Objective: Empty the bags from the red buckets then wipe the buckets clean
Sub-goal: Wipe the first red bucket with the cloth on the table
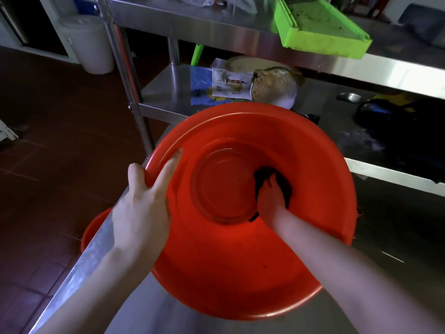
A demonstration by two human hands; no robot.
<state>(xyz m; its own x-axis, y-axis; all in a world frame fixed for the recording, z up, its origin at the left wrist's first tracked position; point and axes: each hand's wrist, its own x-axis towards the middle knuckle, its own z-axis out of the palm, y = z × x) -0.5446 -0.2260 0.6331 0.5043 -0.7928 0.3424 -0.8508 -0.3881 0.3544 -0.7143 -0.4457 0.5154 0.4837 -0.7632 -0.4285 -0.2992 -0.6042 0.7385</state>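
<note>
Red bucket (pixel 216 273): tipped on worktop (pixel 149 309), mouth toward wearer, base away.
Left grip (pixel 142 208): clamped on rim.
Right grip (pixel 272 201): clamped on dark cloth (pixel 261 177), against inner wall.

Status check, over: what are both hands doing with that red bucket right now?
Left grip holds red bucket rim. Right grip rubs dark cloth inside, near base. No bag in it, nothing blocking.

Light is dim: the floor (pixel 48 165) left of the left hand (pixel 142 208) and the space beyond the right hand (pixel 271 198) sink into near-black shadow, and the cloth (pixel 261 173) under that hand shows no detail. Pale glare streaks the table edge (pixel 79 268) below the left hand and the shelf (pixel 216 30) above both hands. The wide lens bows the pole (pixel 125 68) beyond the left hand.
</note>
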